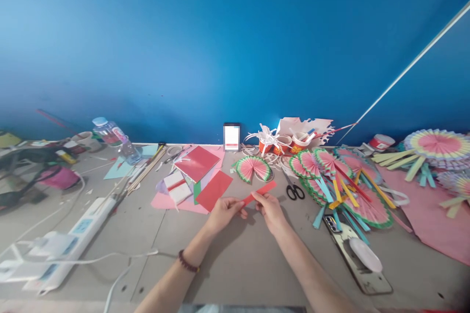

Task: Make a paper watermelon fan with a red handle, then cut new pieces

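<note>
A narrow red paper strip (266,188) is pinched between my two hands above the table's middle. My left hand (225,212) grips its lower left end, with a beaded bracelet on that wrist. Fingers of my right hand (270,209) are closed on the strip nearer its middle, and its free end points up and to the right. Just beyond lies a pleated pink and green paper fan (253,168), spread in a nearly full round. Left of my hands is a red paper sheet (214,190). Black-handled scissors (295,191) lie right of the strip.
Several finished paper fans (352,186) are piled at the right, near a phone (358,254) with a white mouse-shaped object on it. A power strip (79,239) with cables lies left. Paper cups (282,143) and a small upright screen (232,137) stand by the blue wall.
</note>
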`<action>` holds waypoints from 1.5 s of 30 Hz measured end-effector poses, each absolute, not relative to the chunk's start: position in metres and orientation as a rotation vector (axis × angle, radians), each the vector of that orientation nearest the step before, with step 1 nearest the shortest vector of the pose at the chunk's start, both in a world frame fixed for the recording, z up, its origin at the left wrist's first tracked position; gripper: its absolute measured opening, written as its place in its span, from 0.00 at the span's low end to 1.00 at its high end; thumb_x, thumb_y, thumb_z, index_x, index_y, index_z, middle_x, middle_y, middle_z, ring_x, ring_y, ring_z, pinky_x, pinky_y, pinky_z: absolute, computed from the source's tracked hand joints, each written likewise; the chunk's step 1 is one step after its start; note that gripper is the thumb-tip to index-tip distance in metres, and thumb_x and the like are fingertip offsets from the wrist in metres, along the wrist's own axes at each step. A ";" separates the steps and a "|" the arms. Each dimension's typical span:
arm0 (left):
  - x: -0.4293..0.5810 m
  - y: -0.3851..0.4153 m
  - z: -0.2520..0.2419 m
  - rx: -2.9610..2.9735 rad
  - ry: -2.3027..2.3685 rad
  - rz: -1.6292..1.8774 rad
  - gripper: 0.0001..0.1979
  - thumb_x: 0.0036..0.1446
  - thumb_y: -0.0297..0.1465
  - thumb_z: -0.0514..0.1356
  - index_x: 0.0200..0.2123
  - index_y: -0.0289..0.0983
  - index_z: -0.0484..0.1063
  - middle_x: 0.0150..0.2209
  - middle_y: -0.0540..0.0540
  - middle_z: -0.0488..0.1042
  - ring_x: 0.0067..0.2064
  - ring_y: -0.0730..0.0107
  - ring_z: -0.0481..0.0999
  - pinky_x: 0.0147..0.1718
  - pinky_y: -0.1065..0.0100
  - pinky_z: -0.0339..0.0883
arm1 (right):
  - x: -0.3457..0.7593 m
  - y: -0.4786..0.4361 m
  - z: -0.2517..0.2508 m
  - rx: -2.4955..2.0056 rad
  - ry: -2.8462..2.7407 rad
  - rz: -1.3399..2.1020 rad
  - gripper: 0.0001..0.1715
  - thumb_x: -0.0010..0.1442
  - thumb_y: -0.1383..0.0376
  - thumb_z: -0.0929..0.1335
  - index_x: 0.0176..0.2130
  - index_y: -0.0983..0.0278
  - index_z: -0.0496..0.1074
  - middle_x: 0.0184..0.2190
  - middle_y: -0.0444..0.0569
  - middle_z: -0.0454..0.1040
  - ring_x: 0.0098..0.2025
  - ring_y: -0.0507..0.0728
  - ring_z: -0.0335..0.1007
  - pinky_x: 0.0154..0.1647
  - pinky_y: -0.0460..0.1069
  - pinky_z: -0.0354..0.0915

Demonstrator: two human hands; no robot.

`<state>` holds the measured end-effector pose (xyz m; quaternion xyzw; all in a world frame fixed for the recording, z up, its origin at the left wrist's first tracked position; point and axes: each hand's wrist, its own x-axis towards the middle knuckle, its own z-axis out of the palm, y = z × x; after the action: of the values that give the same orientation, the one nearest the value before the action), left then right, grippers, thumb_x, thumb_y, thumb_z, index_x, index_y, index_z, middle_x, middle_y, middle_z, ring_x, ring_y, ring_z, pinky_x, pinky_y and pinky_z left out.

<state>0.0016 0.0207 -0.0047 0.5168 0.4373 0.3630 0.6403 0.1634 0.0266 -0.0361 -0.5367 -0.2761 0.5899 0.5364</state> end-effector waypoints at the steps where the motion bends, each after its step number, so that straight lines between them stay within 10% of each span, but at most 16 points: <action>1: 0.002 0.021 -0.005 1.161 0.995 0.847 0.21 0.47 0.45 0.63 0.31 0.30 0.77 0.25 0.42 0.78 0.26 0.65 0.76 0.30 0.67 0.69 | 0.164 0.027 -0.037 -1.279 -0.654 1.416 0.23 0.38 0.53 0.76 0.17 0.64 0.65 0.12 0.38 0.63 0.17 0.48 0.55 0.21 0.46 0.52; 15: -0.003 0.026 -0.007 1.139 1.053 1.065 0.16 0.45 0.41 0.66 0.29 0.33 0.73 0.22 0.47 0.76 0.24 0.69 0.75 0.27 0.70 0.68 | 0.153 0.016 -0.012 -1.062 -0.601 1.670 0.18 0.35 0.59 0.78 0.27 0.67 0.78 0.24 0.47 0.78 0.26 0.52 0.73 0.32 0.47 0.71; 28: -0.014 0.030 -0.001 1.187 1.192 1.135 0.13 0.44 0.38 0.67 0.28 0.34 0.74 0.19 0.50 0.74 0.23 0.70 0.74 0.26 0.72 0.68 | 0.180 0.026 -0.010 -1.219 -1.034 1.577 0.20 0.43 0.56 0.74 0.33 0.67 0.75 0.21 0.45 0.75 0.19 0.51 0.69 0.16 0.43 0.64; 34: -0.018 0.031 0.007 1.064 1.095 1.081 0.26 0.43 0.39 0.68 0.45 0.34 0.71 0.22 0.50 0.76 0.24 0.69 0.75 0.27 0.70 0.70 | 0.184 0.024 -0.004 -1.179 -1.168 1.580 0.22 0.47 0.54 0.72 0.37 0.67 0.75 0.25 0.48 0.77 0.21 0.52 0.72 0.16 0.43 0.65; 45: -0.019 0.030 0.010 1.004 0.965 1.007 0.20 0.42 0.40 0.68 0.36 0.31 0.78 0.20 0.46 0.76 0.21 0.69 0.74 0.25 0.69 0.67 | 0.190 0.025 -0.001 -1.165 -1.144 1.621 0.25 0.46 0.54 0.73 0.40 0.68 0.76 0.22 0.48 0.77 0.20 0.53 0.73 0.15 0.43 0.64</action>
<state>-0.0188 0.0297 0.0097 0.4423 0.4255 0.4437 0.6531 0.1897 0.0245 -0.0010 -0.4624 -0.4541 0.6431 0.4080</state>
